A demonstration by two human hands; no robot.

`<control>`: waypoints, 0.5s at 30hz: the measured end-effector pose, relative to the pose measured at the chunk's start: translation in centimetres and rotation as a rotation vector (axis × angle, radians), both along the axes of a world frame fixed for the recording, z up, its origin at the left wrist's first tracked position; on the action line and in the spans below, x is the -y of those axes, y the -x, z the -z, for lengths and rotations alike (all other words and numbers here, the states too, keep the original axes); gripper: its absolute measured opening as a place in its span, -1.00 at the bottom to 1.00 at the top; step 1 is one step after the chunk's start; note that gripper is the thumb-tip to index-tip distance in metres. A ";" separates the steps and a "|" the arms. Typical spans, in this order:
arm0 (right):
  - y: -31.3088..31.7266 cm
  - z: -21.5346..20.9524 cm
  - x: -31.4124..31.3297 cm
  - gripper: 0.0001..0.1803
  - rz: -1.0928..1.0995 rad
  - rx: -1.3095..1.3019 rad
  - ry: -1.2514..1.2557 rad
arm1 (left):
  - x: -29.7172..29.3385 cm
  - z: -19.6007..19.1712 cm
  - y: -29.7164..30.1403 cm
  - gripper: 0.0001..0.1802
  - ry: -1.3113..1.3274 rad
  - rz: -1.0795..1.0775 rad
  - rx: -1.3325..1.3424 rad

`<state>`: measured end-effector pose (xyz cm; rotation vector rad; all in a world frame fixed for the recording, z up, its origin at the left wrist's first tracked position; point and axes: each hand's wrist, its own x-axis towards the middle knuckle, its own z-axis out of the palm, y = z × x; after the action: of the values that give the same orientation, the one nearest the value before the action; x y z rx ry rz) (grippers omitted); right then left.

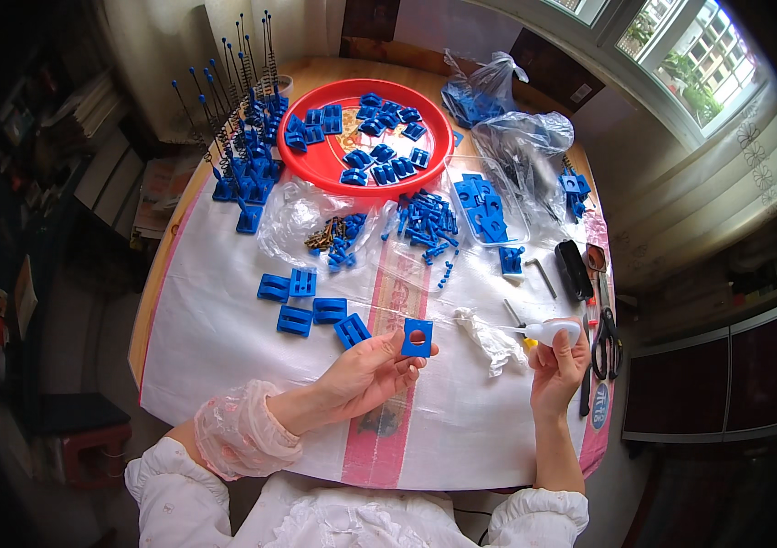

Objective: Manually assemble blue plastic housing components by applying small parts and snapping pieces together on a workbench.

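Note:
Above the middle of the table, my left hand (363,373) pinches a square blue plastic plate (418,325) with a round hole in it. My right hand (556,376) is closed around a small white squeeze bottle (556,331). Its thin nozzle points left, toward the plate but apart from it. Below the nozzle lies a crumpled white tissue (492,342). Several blue slotted blocks, among them one block (294,321), rest just beyond my left hand. Another blue block (351,330) almost touches my fingers.
A round red tray (290,164) holds several blue blocks. Blue pegs (427,219) and a clear tub (523,236) of blue plates lie nearer. Springy black rods on blue bases (251,169) stand far left. Scissors (604,347), a hex key (544,279) and a black case (574,270) line the right side.

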<state>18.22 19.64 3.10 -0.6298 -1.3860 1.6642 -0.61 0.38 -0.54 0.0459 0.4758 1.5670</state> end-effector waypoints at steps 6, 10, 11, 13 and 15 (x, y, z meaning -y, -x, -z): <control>-0.1 0.0 -0.1 -0.74 -0.014 -0.007 0.023 | 0.0 0.2 0.0 -0.51 -0.005 -0.005 0.020; -0.2 0.0 -0.1 -0.74 -0.004 -0.007 0.022 | -0.2 0.2 0.0 -0.53 -0.019 0.000 0.056; -0.1 0.0 -0.1 -0.75 -0.002 -0.005 0.019 | -0.1 0.2 0.1 -0.53 -0.020 0.000 0.058; 0.1 -0.1 0.0 -0.74 0.020 -0.009 0.023 | 0.0 0.3 0.1 -0.53 -0.020 -0.007 0.050; 0.1 -0.1 0.0 -0.74 0.020 -0.007 0.018 | 0.0 0.3 0.0 -0.52 -0.018 -0.005 0.031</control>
<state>18.09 19.64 3.22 -0.6460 -1.3568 1.6635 -0.64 0.37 -0.79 0.0341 0.4380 1.5751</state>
